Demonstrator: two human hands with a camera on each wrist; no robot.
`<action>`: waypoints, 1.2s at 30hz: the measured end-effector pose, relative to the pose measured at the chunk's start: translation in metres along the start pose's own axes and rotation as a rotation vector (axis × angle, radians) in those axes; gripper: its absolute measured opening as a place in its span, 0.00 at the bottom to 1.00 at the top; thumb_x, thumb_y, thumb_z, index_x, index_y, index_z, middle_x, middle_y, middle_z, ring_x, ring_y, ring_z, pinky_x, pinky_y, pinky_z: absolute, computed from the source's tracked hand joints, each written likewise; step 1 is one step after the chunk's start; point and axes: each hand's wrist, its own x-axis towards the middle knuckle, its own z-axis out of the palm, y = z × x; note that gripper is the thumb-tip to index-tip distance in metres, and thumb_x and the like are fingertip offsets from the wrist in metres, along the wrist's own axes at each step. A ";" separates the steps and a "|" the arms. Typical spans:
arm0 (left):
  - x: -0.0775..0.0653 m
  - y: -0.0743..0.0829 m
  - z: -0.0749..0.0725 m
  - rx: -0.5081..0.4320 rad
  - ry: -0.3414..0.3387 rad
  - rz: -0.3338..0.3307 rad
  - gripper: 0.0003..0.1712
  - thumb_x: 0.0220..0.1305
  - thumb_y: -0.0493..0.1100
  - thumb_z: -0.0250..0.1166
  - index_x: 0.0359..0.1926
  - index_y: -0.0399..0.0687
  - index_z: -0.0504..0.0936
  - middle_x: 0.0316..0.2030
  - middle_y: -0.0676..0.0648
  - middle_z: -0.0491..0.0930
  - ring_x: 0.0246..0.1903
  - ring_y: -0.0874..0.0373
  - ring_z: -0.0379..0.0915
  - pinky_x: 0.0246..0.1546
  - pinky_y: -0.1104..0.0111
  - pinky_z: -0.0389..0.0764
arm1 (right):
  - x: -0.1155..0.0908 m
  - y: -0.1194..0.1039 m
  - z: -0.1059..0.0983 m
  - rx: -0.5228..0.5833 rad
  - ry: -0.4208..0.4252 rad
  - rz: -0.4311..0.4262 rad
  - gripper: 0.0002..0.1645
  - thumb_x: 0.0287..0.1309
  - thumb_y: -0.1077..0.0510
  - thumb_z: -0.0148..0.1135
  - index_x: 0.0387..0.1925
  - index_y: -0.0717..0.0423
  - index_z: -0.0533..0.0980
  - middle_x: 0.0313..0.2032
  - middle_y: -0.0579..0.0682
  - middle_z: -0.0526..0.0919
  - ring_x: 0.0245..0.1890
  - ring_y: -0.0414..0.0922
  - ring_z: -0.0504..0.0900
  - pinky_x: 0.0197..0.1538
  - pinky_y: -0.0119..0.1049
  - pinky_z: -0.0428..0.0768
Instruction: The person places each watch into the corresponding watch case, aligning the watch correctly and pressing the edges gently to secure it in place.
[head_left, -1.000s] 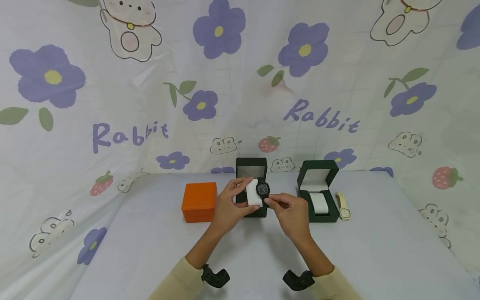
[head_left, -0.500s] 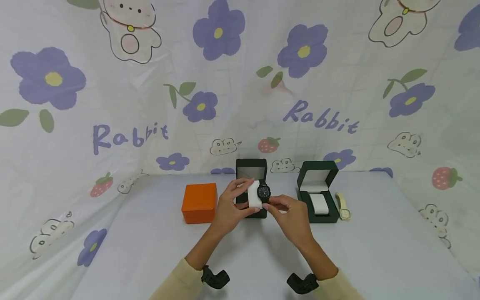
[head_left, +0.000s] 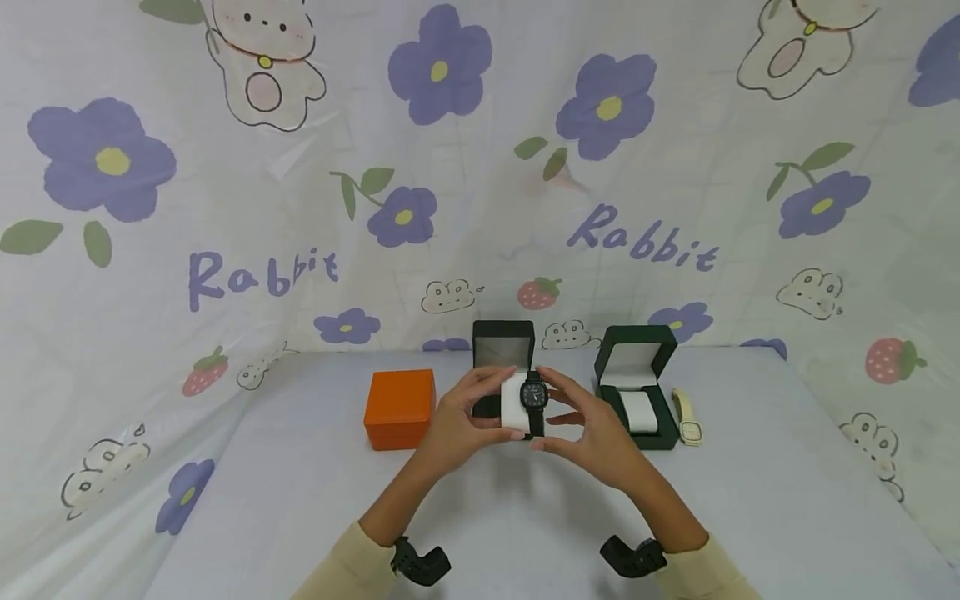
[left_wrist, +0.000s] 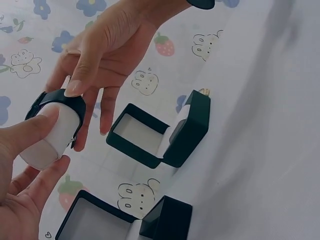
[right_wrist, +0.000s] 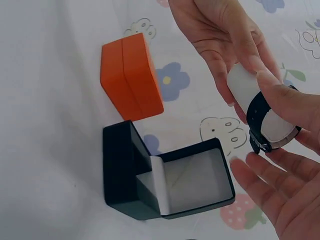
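Observation:
My left hand (head_left: 467,408) holds a white watch cushion (head_left: 513,403) between thumb and fingers, raised in front of an open black watch box (head_left: 504,328). Around the cushion's right end runs the strap of a black wristwatch (head_left: 534,396), its dark dial facing up. My right hand (head_left: 592,423) has its thumb and index finger at opposite edges of that watch, the other fingers spread. The right wrist view shows the strap's buckle (right_wrist: 263,146) on the cushion's underside. In the left wrist view the right thumb (left_wrist: 76,86) presses on the black strap.
Left of the black box stands a closed orange box (head_left: 401,408). To the right is an open green watch box (head_left: 661,429) with a white cushion (head_left: 639,412) inside. A gold-coloured watch (head_left: 687,419) lies beside it. A patterned cloth (head_left: 480,192) hangs behind the table.
The right hand has shifted from pinching the strap's lower end to spanning the watch top to bottom. Cushion and watch have moved slightly right and down in view.

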 end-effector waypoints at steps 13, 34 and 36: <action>-0.004 0.012 -0.012 -0.048 -0.159 -0.088 0.52 0.54 0.37 0.79 0.76 0.66 0.65 0.69 0.49 0.67 0.61 0.42 0.74 0.45 0.63 0.87 | -0.001 -0.002 -0.006 0.067 -0.019 0.005 0.59 0.40 0.64 0.84 0.74 0.38 0.65 0.65 0.49 0.73 0.60 0.52 0.79 0.55 0.42 0.84; -0.010 0.010 -0.010 -0.072 -0.142 -0.059 0.48 0.51 0.36 0.80 0.73 0.61 0.71 0.66 0.52 0.73 0.57 0.49 0.79 0.43 0.61 0.88 | -0.007 -0.008 -0.004 0.008 0.003 -0.065 0.55 0.41 0.59 0.84 0.73 0.44 0.68 0.68 0.49 0.73 0.58 0.47 0.82 0.57 0.32 0.81; -0.010 0.009 -0.010 -0.078 -0.147 -0.061 0.48 0.52 0.35 0.80 0.73 0.60 0.71 0.67 0.52 0.73 0.57 0.47 0.78 0.43 0.61 0.88 | -0.008 -0.009 -0.004 0.000 -0.011 -0.056 0.56 0.41 0.59 0.83 0.73 0.45 0.68 0.68 0.50 0.74 0.58 0.48 0.83 0.57 0.32 0.81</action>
